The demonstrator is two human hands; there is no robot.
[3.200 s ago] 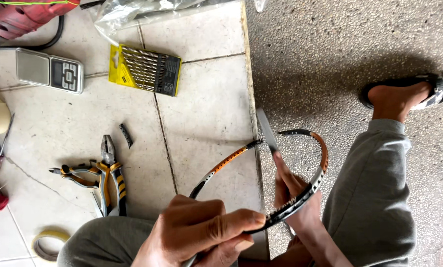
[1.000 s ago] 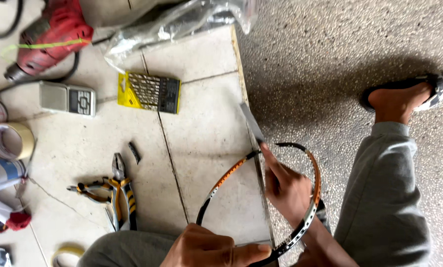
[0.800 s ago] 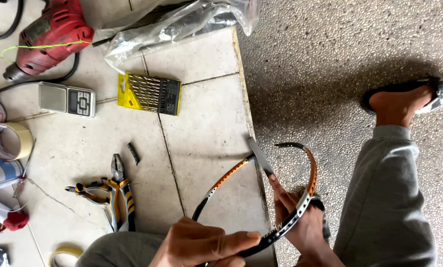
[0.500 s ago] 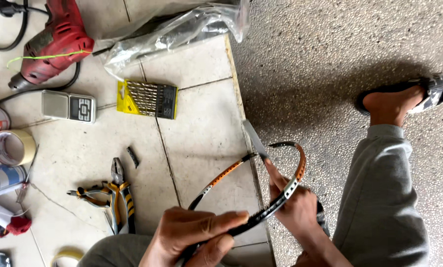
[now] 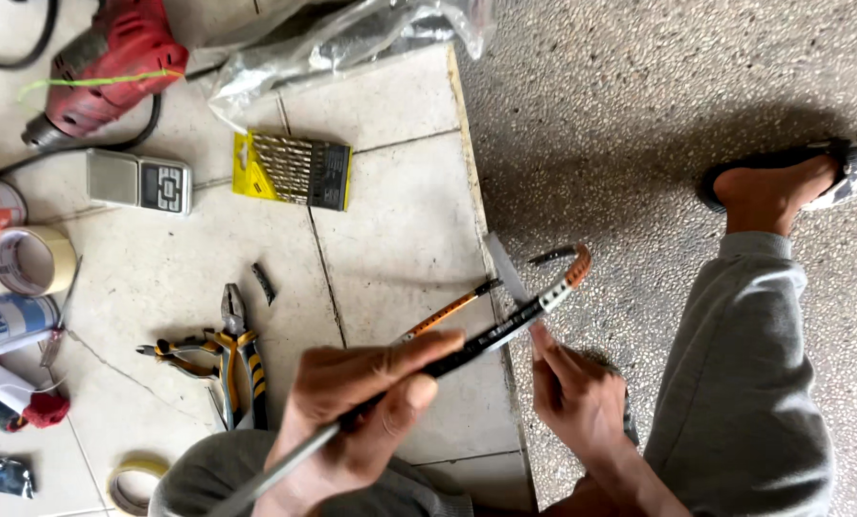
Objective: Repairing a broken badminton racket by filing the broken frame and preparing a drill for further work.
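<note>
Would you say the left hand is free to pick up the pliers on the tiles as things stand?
Probably not at once: the left hand is closed around the racket frame. The pliers lie uncovered just beside it, so once it let go nothing would block it.

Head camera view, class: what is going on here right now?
A person sitting on the floor grips a bent racket frame, black and orange, in the left hand. The right hand holds a thin blade against the frame's curved end. On the tiles beside them lie pliers, a drill bit set, a small digital scale, tape rolls and a red drill.
</note>
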